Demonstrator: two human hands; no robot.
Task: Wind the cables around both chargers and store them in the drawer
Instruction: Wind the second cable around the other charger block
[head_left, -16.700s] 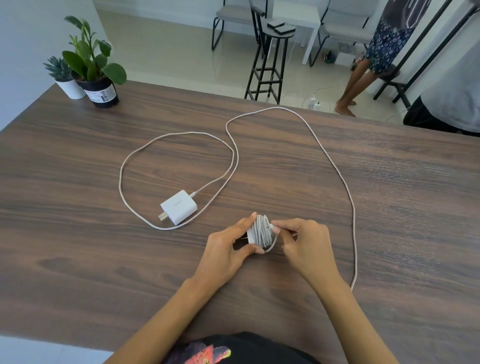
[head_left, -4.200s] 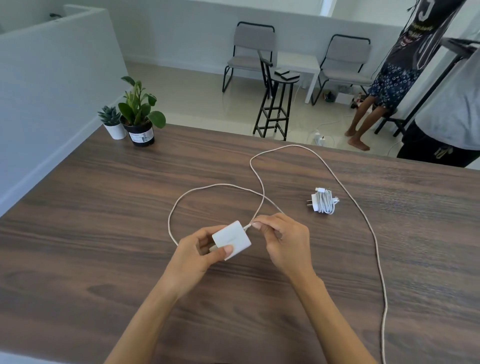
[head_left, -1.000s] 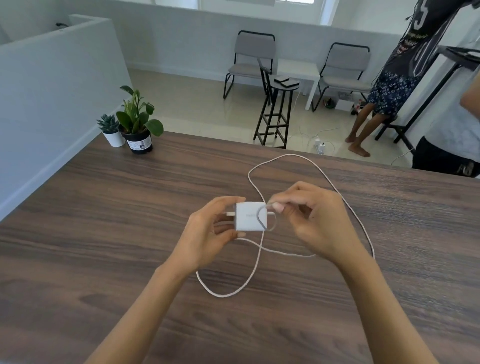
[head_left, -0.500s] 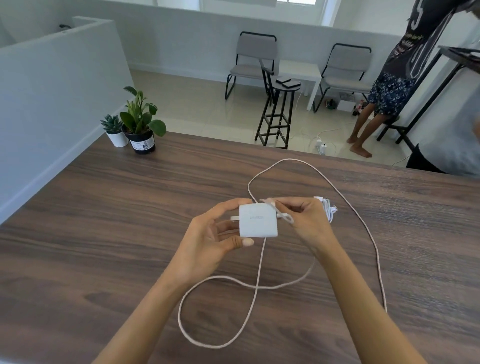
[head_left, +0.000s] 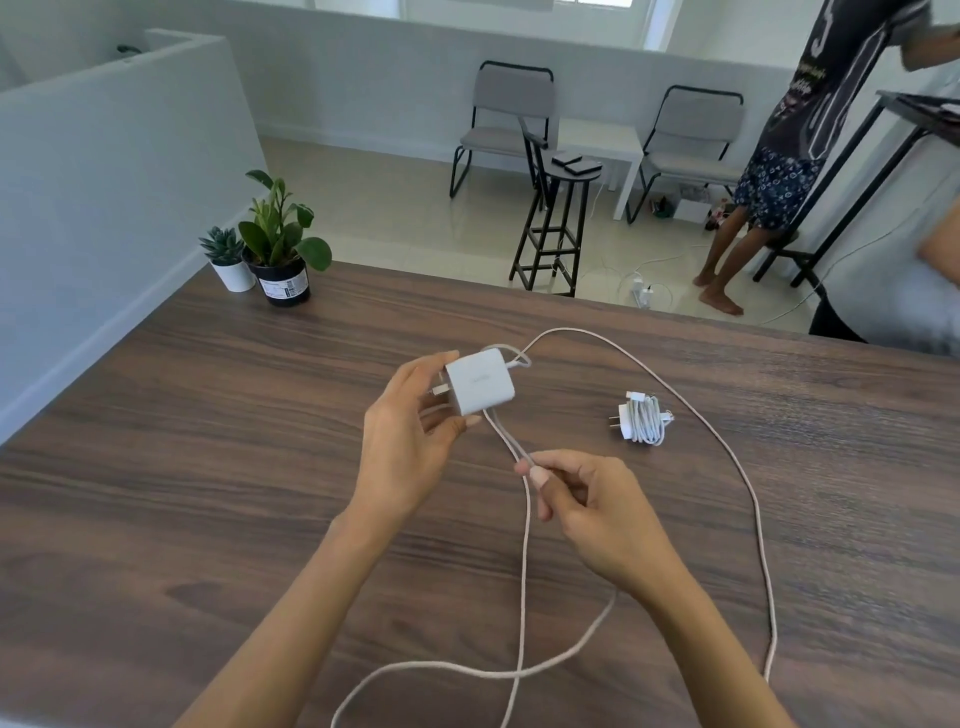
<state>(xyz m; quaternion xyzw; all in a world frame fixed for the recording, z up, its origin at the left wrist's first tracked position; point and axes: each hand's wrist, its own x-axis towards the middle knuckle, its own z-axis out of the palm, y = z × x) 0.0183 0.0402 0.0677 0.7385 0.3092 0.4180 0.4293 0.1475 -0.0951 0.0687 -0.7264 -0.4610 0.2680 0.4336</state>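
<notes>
Nearest to the camera, the loose cable (head_left: 524, 613) lies in a wide loop on the wooden table (head_left: 156, 493). One long strand runs along the right side and curves back toward the far middle.

A little farther, the right hand (head_left: 587, 504) pinches the cable between thumb and forefinger, and the other fingers are curled in. The cable goes up from this pinch to the charger; there seem to be two strands close together, but I cannot tell this for sure.

Beyond it, to the left, the left hand (head_left: 410, 441) holds the second charger (head_left: 480, 382) above the table, thumb on one side and fingers curled on the other. A small loop of cable shows at its far right corner, so I judge the winding of this charger has only begun; most of the cable is free.

The next move, I think, is to carry the pinched part around the body again with light tension, so that each turn sits beside the one before it.

To the right, a bit farther, the first charger (head_left: 641, 420) rests on the table with its cable already wound. No drawer is visible, so storing is not yet done.
</notes>
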